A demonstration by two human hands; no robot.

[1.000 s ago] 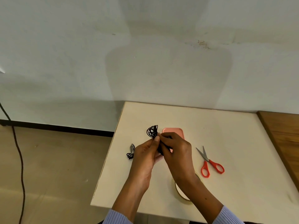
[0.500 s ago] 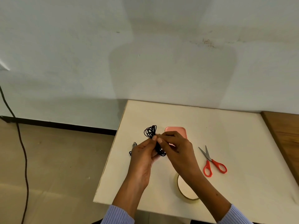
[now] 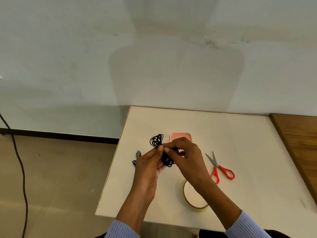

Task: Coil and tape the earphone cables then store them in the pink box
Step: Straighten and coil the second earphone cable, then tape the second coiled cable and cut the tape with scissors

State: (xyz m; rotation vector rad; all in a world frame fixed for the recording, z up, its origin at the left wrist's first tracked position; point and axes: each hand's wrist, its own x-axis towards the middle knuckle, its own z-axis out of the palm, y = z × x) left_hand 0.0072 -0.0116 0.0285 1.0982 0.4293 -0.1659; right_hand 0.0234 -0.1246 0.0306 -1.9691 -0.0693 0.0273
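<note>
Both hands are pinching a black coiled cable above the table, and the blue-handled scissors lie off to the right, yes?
Nearly. In the head view the scissors have red handles, not blue. The left hand and right hand do pinch the black coiled cable above the table, scissors to the right.

The person's left hand (image 3: 148,166) and right hand (image 3: 186,156) are bare, with no rings, watch or bracelet showing. Both forearms are uncovered to below the elbow. The left sleeve (image 3: 121,229) and right sleeve (image 3: 245,226) are pale blue-lilac with fine ribbing, possibly a knit, pushed up and bunched at the cuffs.
</note>
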